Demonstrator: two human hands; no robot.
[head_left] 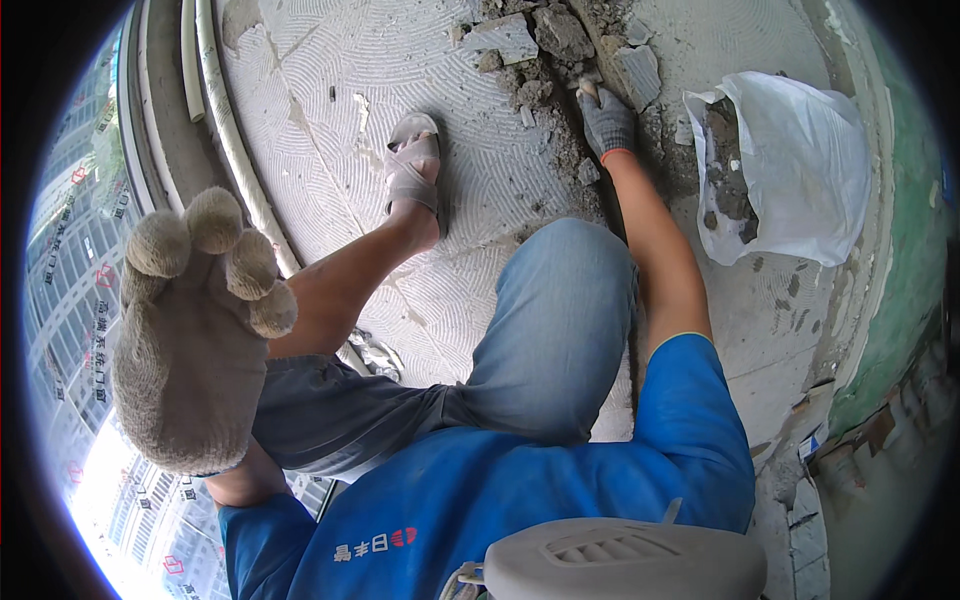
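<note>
My left hand [195,340], in an off-white knit glove with a greyish palm, is raised close to the camera at the left. Its fingers are bent but spread apart, and nothing lies in the palm. On the far side, my right hand [608,122] wears a grey glove with an orange cuff. It reaches down into a narrow dark groove [570,110] cut along the floor. The fingers are drawn together at the groove, and whatever is between them is too small to tell. Broken mortar chunks [562,33] and a flat grey slab piece [637,76] lie beside that hand.
A white woven sack [800,165] with grey rubble in its mouth lies at the right. My sandalled foot [413,170] stands on the ridged floor [320,110]. Pale pipes [225,120] run along the left, beside a film-covered window [75,260]. A green wall [900,250] borders the right.
</note>
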